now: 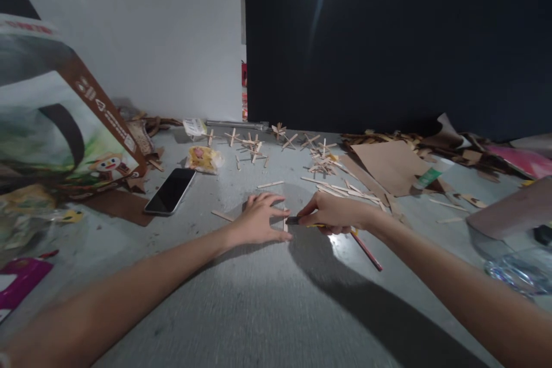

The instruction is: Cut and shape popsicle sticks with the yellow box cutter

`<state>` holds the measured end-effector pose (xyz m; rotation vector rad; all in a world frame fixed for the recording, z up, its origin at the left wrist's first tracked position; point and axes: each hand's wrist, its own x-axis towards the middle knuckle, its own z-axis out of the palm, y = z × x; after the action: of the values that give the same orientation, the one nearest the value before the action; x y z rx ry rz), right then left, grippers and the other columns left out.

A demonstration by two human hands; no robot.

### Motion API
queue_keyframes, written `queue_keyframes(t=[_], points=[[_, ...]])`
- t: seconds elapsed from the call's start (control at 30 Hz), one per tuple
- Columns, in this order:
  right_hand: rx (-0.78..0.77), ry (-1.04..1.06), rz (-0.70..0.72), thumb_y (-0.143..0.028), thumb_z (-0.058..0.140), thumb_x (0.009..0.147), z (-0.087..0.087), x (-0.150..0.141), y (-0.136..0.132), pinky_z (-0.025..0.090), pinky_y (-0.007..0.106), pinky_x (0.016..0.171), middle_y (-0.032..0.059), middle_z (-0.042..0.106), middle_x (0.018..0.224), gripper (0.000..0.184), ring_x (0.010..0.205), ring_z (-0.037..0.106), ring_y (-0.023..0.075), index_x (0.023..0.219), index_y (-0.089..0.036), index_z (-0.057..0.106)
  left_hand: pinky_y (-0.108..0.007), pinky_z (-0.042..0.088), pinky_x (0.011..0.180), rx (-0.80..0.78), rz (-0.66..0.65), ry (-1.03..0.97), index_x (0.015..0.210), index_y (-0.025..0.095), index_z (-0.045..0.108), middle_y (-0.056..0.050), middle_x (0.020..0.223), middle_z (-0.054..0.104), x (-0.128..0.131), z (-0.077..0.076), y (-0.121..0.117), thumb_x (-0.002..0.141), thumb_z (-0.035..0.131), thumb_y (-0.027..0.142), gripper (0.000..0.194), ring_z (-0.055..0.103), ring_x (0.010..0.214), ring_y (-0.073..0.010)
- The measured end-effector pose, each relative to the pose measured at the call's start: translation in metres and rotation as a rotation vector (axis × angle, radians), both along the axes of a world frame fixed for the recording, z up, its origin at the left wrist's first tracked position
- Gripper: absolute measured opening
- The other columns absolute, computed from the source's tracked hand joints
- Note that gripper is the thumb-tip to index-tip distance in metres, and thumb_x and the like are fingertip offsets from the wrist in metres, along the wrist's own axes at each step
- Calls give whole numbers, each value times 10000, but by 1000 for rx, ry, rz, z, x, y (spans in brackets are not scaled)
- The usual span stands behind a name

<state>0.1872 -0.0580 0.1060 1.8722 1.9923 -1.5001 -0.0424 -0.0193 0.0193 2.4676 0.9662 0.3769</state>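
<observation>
My left hand (259, 219) rests on the grey table, its fingertips and thumb at the two ends of a short wooden craft stick (285, 223), holding it down. My right hand (330, 211) grips a yellow-and-black utility knife (293, 221), whose dark front end meets the stick between my left fingers. The blade edge is too small to make out. Partly under my right hand, a red pencil (366, 250) lies on the table. One loose craft stick (222, 215) is beside my left hand, and another stick (270, 184) lies just beyond it.
Crossed stick pieces (233, 137) stand toward the back, near a pile of sticks (345, 188). A phone (171, 191), a yellow packet (203, 158) and a large printed box (64, 121) are left. Cardboard (388, 167), a pinkish cylinder (509, 210) and clear plastic (521, 273) are right.
</observation>
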Motion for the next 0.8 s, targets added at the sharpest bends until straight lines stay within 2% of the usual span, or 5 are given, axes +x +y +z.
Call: queue_keyframes(t=[0.27, 0.43, 0.57, 0.63, 0.8], points=[[249, 31, 24, -372, 589, 995, -27, 7, -18, 323, 255, 451, -31, 537, 510, 385, 421, 419, 122, 1216, -167, 827, -672, 293, 1239, 16, -9, 79, 1384, 329, 748, -129, 1674, 490, 3, 6, 2, 891, 821, 561, 549, 350, 1583, -445], [439, -16, 15, -415, 555, 1018, -46, 1, -34, 394, 264, 604, 8, 642, 636, 394, 565, 524, 145, 1148, -175, 839, -657, 228, 1295, 126, -26, 97, 1698, 308, 353, -126, 1791, 290, -7, 9, -43, 1110, 471, 471, 622, 239, 1660, -366], [552, -115, 55, -363, 536, 1034, -51, -2, -41, 429, 283, 704, 32, 716, 710, 356, 634, 575, 167, 1147, -207, 836, -559, 190, 1350, 171, -62, 105, 1672, 300, 414, -80, 1749, 397, -57, 2, -96, 1133, 413, 402, 548, 318, 1642, -281], [585, -155, 73, -313, 523, 1034, -54, -3, -41, 436, 288, 728, 42, 741, 733, 348, 639, 586, 172, 1158, -222, 835, -487, 274, 1339, 151, -25, 111, 1619, 340, 504, -30, 1701, 483, -96, -4, -116, 1112, 446, 372, 511, 400, 1605, -252], [598, -206, 82, -302, 519, 1039, -60, -3, -41, 435, 300, 738, 85, 797, 844, 353, 731, 671, 214, 1192, -252, 834, -507, 517, 1170, 301, 478, -7, 1441, 525, 639, 159, 1465, 701, -194, 0, -170, 1047, 455, 421, 448, 617, 1409, -266]])
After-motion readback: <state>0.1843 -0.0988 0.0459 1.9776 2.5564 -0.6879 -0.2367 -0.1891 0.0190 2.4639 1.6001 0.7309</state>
